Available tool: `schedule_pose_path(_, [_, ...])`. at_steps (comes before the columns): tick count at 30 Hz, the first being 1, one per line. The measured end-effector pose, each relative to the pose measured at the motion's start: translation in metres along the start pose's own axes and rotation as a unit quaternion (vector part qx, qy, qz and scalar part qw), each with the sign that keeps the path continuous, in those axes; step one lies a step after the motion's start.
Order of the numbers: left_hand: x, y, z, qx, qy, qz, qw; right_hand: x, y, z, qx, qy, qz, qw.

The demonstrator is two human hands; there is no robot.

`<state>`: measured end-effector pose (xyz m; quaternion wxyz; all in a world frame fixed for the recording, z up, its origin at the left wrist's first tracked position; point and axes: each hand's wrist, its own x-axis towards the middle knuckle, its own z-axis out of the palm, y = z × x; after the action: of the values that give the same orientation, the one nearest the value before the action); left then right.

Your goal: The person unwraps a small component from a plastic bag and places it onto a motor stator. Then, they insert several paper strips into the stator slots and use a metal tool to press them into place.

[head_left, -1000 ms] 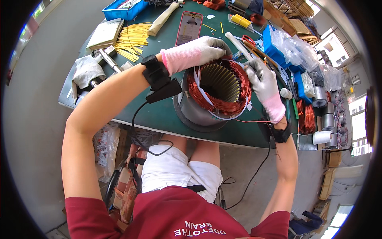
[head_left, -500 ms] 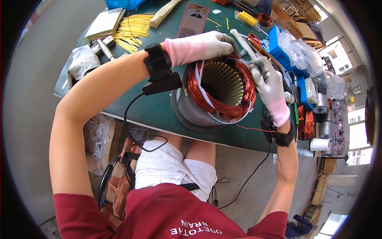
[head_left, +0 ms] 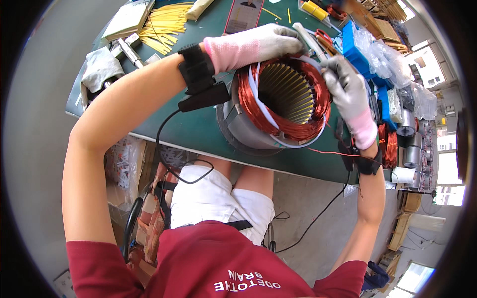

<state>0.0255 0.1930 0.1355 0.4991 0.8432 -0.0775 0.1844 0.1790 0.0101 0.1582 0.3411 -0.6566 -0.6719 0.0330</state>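
Note:
A grey motor stator [head_left: 244, 126] stands on the table before me, its bore facing up and lined with yellowish slot strips. Red-brown copper winding [head_left: 251, 102] rings its top, with white strips [head_left: 258, 97] laced along it. My left hand [head_left: 278, 42], in a white and pink glove, bends over the far rim with its fingers curled; the fingertips are partly hidden. At the right rim my right hand [head_left: 348, 87], gloved alike, has thumb and fingers drawn together beside a white strip's edge. What lies between its fingertips is too small to tell. A thin red wire [head_left: 338, 153] trails from the winding's near right side.
Yellow strips [head_left: 166, 27], a phone [head_left: 243, 17] and a pale tool handle [head_left: 305, 37] lie at the back. To the right stand blue bins [head_left: 355, 47] with plastic bags, copper coils [head_left: 387, 144] and a white thread spool [head_left: 402, 175]. A cable hangs from my left wrist device [head_left: 198, 87].
The whole view has shifted slightly, so the table things sit higher and further right. Both hands stay at the stator's rim; the right one has moved a little outward.

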Motion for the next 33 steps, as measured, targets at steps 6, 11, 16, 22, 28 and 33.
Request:
schedule_pose_path(6, [0.001,0.004,0.001,-0.173,-0.010,-0.091,0.981,0.032,-0.008,-0.011,-0.028,-0.123,-0.033,0.991])
schedule_pose_path(11, [0.005,-0.008,0.002,-0.209,-0.007,-0.080,0.975,0.027,-0.029,-0.025,0.015,-0.144,0.117,0.983])
schedule_pose_path(16, [0.007,0.010,-0.006,-0.200,-0.042,-0.106,0.973,0.016,-0.015,-0.019,0.086,-0.126,0.134,0.979])
schedule_pose_path(22, [0.002,0.012,-0.001,-0.232,-0.022,-0.058,0.971,0.012,-0.029,-0.013,0.021,-0.087,0.149,0.985])
schedule_pose_path(28, [0.009,0.005,0.000,-0.212,-0.034,-0.025,0.976,0.015,-0.009,-0.020,0.116,-0.149,0.173,0.967])
schedule_pose_path(33, [0.006,0.001,-0.001,-0.228,-0.022,0.005,0.973,0.017,-0.003,-0.018,0.102,-0.140,0.135,0.976])
